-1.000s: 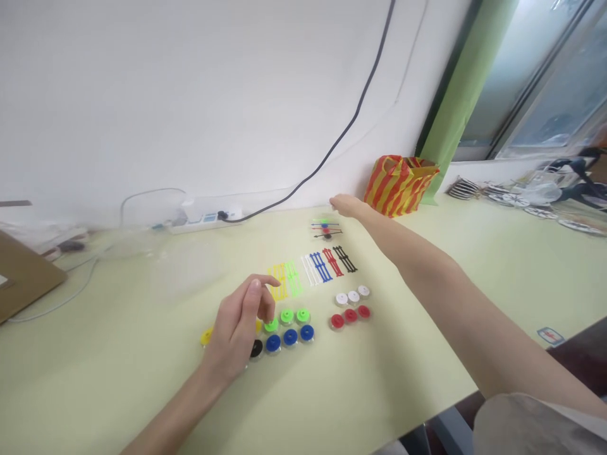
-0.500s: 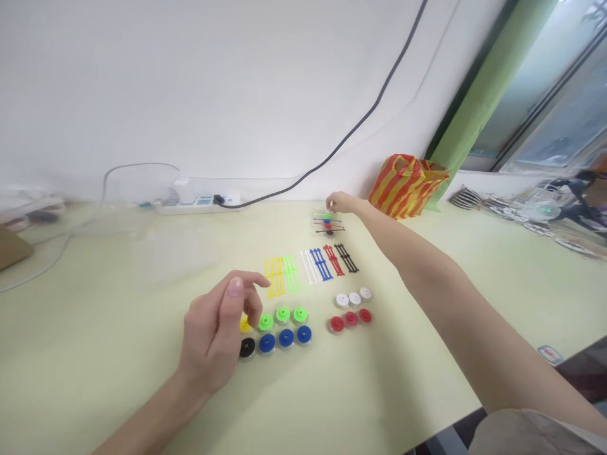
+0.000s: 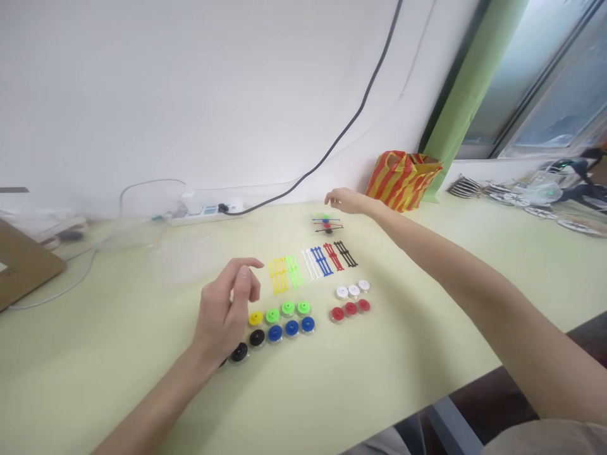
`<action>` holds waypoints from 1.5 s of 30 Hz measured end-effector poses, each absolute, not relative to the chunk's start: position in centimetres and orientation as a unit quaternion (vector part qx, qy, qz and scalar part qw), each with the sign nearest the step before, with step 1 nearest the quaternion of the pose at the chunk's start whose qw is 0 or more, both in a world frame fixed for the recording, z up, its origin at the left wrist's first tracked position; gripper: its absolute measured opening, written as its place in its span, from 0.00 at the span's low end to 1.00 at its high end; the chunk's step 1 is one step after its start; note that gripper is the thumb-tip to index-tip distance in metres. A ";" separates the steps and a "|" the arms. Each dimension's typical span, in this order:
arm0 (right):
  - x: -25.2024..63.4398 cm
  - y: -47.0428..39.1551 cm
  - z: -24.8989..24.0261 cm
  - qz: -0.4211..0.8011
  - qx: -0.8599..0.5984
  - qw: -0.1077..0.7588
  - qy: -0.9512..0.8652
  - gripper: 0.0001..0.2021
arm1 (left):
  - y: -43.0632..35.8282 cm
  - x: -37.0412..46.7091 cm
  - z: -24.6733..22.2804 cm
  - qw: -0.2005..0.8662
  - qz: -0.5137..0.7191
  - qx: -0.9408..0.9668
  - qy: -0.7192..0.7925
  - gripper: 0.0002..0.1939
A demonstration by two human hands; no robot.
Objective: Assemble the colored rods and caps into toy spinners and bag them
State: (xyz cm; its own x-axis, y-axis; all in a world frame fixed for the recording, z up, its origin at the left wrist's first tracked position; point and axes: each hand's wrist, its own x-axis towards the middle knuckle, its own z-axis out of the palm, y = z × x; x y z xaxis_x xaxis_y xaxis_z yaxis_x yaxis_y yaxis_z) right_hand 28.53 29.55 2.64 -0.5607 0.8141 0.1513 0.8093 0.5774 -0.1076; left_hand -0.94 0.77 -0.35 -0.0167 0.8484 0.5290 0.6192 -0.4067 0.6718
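Note:
My left hand hovers with fingers apart and holds nothing, just left of the yellow arrow pieces. Above the table's back part, my right hand is held with loosely bent fingers; nothing shows in it. Just below it lie assembled pieces with arrows on discs. Green, white, blue, red and black arrows lie in a row. Nearer are yellow, green, blue, black, white and red discs.
A striped red and yellow bag stands against the wall at the back right. A power strip with a dark cable lies at the back left. Cardboard is at the far left, and reels sit at the far right.
The view has shifted, showing more cardboard at left and more black discs. My right hand's fingers have opened slightly beside the assembled pieces. My left hand remains near the yellow arrows.

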 end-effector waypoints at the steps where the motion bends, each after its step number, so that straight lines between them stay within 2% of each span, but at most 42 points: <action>1: 28.3 27.5 2.6 0.014 -0.447 0.107 -0.888 0.16 | 1.2 -1.5 -0.5 0.086 0.447 0.707 0.542 0.15; 3: 27.8 22.7 1.9 0.020 -0.415 0.143 -0.898 0.16 | 2.2 -2.8 -0.8 0.018 0.379 0.744 0.550 0.14; 4: 27.5 20.2 1.3 0.040 -0.381 0.202 -0.902 0.15 | 2.6 -3.4 -1.0 -0.004 0.359 0.748 0.558 0.14; 8: 26.3 12.0 -1.4 0.117 -0.303 0.356 -0.876 0.13 | 4.3 -5.8 -1.3 -0.023 0.320 0.746 0.583 0.14; 12: 25.4 8.3 -2.8 0.158 -0.311 0.423 -0.836 0.13 | 5.1 -6.9 -1.0 -0.089 0.224 0.799 0.551 0.16; 17: 25.0 6.9 -2.8 0.104 -0.290 0.395 -0.865 0.14 | 4.4 -6.6 0.8 -0.101 0.113 0.854 0.497 0.18; 21: 25.3 6.7 -3.0 0.103 -0.297 0.389 -0.866 0.14 | 2.8 -7.1 2.2 0.000 0.072 0.827 0.557 0.14; 26: 25.8 7.3 -3.3 0.120 -0.316 0.389 -0.857 0.14 | 2.0 -9.0 2.8 0.122 0.057 0.810 0.571 0.15; 32: 24.8 7.8 -2.4 0.127 -0.299 0.381 -0.866 0.14 | 1.9 -10.5 1.3 -0.007 0.095 0.823 0.560 0.17; 37: 22.4 8.2 -1.5 0.101 -0.282 0.338 -0.892 0.16 | 1.4 -11.4 0.0 0.140 0.177 0.797 0.561 0.15; 45: 21.8 7.8 -2.9 0.056 -0.278 0.294 -0.913 0.20 | 0.5 -10.8 0.6 0.139 0.110 0.799 0.574 0.13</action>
State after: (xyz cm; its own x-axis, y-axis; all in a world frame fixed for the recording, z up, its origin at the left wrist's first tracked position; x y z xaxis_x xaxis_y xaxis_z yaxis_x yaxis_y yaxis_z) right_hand 21.85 7.77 -2.88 -0.6727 0.5403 0.5056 0.4747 0.8392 -0.2652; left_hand -10.82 0.51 0.60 0.3164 0.9485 0.0158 0.8875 -0.3018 0.3481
